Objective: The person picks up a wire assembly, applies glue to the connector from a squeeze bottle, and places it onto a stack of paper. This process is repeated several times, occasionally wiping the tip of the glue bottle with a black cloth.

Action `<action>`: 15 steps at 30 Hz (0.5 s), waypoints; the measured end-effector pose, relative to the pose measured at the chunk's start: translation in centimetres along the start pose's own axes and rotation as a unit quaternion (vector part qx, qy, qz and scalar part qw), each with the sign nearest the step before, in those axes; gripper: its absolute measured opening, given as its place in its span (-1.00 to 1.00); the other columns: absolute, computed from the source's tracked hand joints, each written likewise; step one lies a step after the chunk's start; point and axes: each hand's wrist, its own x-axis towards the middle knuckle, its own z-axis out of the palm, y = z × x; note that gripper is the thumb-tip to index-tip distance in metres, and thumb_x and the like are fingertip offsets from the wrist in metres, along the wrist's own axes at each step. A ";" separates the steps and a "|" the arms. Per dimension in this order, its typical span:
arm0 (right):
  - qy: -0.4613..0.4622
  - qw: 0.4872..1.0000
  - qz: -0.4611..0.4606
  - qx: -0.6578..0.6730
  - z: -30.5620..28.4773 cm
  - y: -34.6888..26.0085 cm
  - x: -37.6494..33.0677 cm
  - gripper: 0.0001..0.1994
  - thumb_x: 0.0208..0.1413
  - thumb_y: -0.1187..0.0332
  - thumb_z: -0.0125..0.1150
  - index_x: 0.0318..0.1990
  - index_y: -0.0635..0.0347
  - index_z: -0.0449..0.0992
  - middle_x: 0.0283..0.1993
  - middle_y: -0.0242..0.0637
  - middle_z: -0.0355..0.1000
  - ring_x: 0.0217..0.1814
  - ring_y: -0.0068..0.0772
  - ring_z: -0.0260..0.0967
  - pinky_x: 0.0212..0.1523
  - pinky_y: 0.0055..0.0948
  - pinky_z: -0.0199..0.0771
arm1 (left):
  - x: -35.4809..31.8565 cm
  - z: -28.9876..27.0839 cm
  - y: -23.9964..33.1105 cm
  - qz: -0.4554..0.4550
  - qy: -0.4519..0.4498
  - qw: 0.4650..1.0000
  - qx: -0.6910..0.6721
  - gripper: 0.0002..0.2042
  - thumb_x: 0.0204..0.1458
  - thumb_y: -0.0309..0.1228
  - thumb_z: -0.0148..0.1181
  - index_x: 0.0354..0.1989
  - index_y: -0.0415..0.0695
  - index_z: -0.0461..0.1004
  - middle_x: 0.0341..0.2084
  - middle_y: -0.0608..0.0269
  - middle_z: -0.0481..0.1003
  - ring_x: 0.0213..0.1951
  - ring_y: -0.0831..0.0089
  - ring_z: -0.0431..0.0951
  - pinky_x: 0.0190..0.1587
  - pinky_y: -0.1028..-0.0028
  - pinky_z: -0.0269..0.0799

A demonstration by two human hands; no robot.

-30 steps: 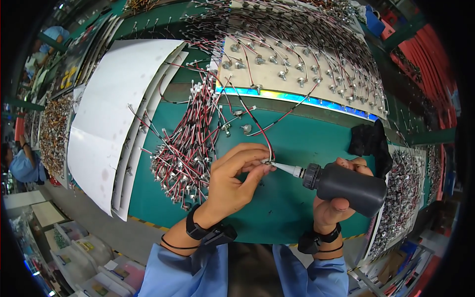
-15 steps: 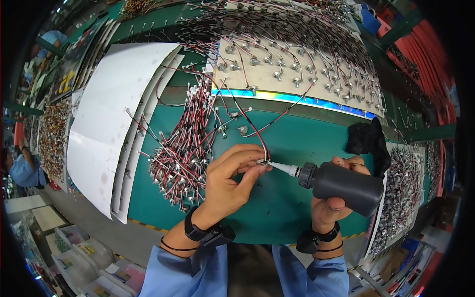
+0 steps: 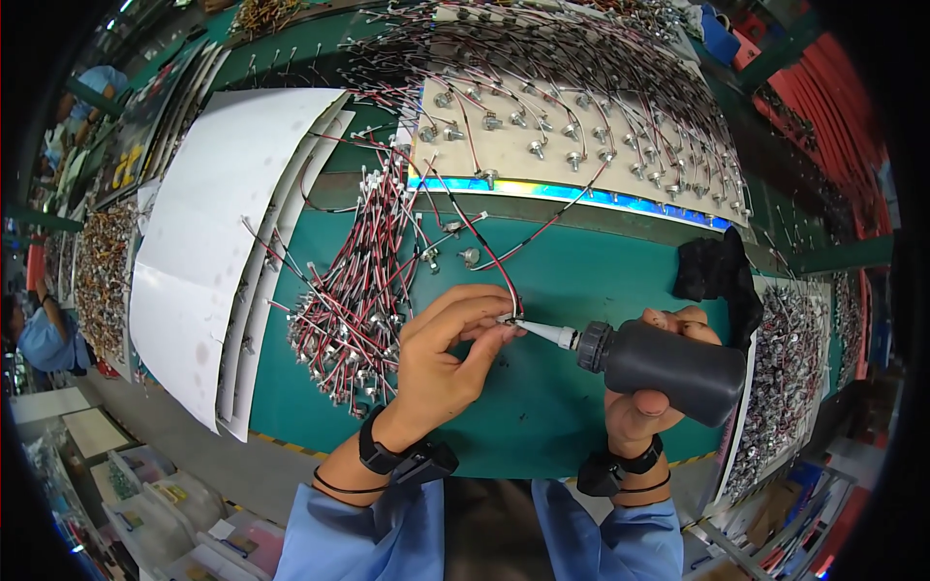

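Between the thumb and fingers of my left hand [image 3: 436, 353] is a small wired potentiometer [image 3: 508, 319], its red, white and black leads [image 3: 496, 259] rising away from me. My right hand [image 3: 632, 416] is wrapped round a black squeeze bottle [image 3: 673, 373], tilted nearly flat. The bottle's pale tapered nozzle [image 3: 544, 331] points left, its tip at the potentiometer; whether they touch cannot be made out. Left of my left hand lies a heap of wired potentiometers [image 3: 339, 339] on the green mat [image 3: 542, 426]. A loose potentiometer [image 3: 470, 257] lies beyond my fingers.
A cream board [image 3: 504, 155] with rows of wired potentiometers stands at the back. White sheets [image 3: 218, 232] lean at the left. A black cloth [image 3: 712, 271] lies at the right, near another board crowded with potentiometers [image 3: 780, 378]. Clear plastic bins [image 3: 145, 523] stand at lower left.
The whole view has shifted slightly. Both hands keep their holds, and the nozzle tip stays at the potentiometer.
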 end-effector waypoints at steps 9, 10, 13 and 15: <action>0.022 1.000 0.013 -0.004 0.1 -0.1 0.0 -0.17 -0.32 -0.16 0.29 -0.02 0.29 0.13 -0.13 -0.24 0.06 -0.12 -0.42 0.18 0.02 -0.43 0.25 | 0.0 -0.1 0.0 -0.013 -0.003 1.000 -0.019 -0.79 -0.10 -0.77 0.03 -0.24 -0.38 0.40 -0.23 0.06 0.40 -0.28 0.33 0.54 -0.24 0.56 0.50; 0.023 1.000 0.013 -0.004 0.1 0.0 0.0 -0.17 -0.32 -0.16 0.29 -0.02 0.29 0.13 -0.13 -0.24 0.06 -0.12 -0.42 0.18 0.02 -0.43 0.25 | 0.0 -0.1 0.0 -0.019 -0.004 1.000 -0.025 -0.79 -0.10 -0.77 0.02 -0.24 -0.38 0.40 -0.23 0.06 0.40 -0.27 0.32 0.54 -0.24 0.56 0.50; -0.016 1.000 -0.003 -0.025 -0.4 0.2 0.1 -0.18 -0.32 -0.16 0.29 -0.03 0.30 0.14 -0.14 -0.23 0.07 -0.12 -0.42 0.17 0.01 -0.43 0.25 | -0.1 -0.1 0.0 -0.019 -0.005 0.999 -0.033 -0.79 -0.10 -0.77 0.02 -0.24 -0.39 0.39 -0.23 0.05 0.39 -0.27 0.31 0.54 -0.24 0.55 0.50; -0.005 1.000 -0.003 -0.018 -0.1 0.2 0.2 -0.18 -0.31 -0.17 0.28 -0.04 0.31 0.14 -0.15 -0.23 0.09 -0.12 -0.42 0.17 0.00 -0.44 0.26 | -0.1 -0.1 0.0 -0.019 -0.005 0.999 -0.037 -0.79 -0.10 -0.77 0.02 -0.24 -0.39 0.39 -0.23 0.05 0.39 -0.27 0.31 0.54 -0.24 0.55 0.50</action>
